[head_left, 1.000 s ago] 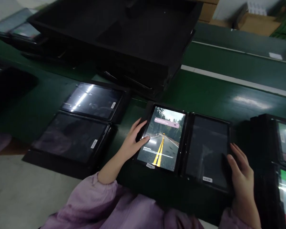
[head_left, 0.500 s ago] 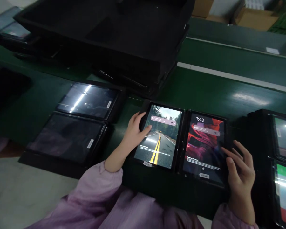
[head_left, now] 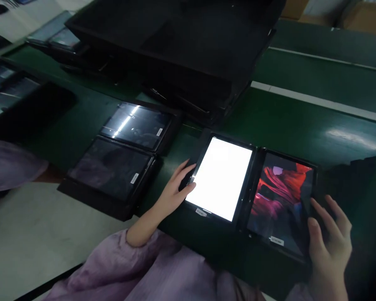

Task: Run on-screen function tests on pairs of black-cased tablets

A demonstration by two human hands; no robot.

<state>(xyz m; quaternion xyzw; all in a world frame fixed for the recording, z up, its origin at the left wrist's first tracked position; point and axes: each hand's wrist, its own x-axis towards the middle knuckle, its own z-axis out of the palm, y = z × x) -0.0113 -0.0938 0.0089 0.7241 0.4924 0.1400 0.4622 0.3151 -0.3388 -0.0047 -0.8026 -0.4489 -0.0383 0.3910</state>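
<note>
From my feed, a green conveyor belt (head_left: 313,129) fills the view, with a stack of black trays (head_left: 163,46) on it and a dark tablet (head_left: 111,167) beside another (head_left: 136,125) off to the left, all lying flat. The real news is the pair of cased tablets right in front of me. The white-screened tablet (head_left: 221,177) has dropped its road lock screen and gone fully blank white, while the right-hand tablet (head_left: 280,200) has lost its clock and now shows only the red swirl wallpaper, so both displays have moved on. They sit just beside each other. My left hand (head_left: 175,186) is curled at the white tablet's left edge, but I can't tell if it's actually gripping. My right hand (head_left: 329,251) is open, fingers spread near the other tablet's right edge — not holding anything.
</note>
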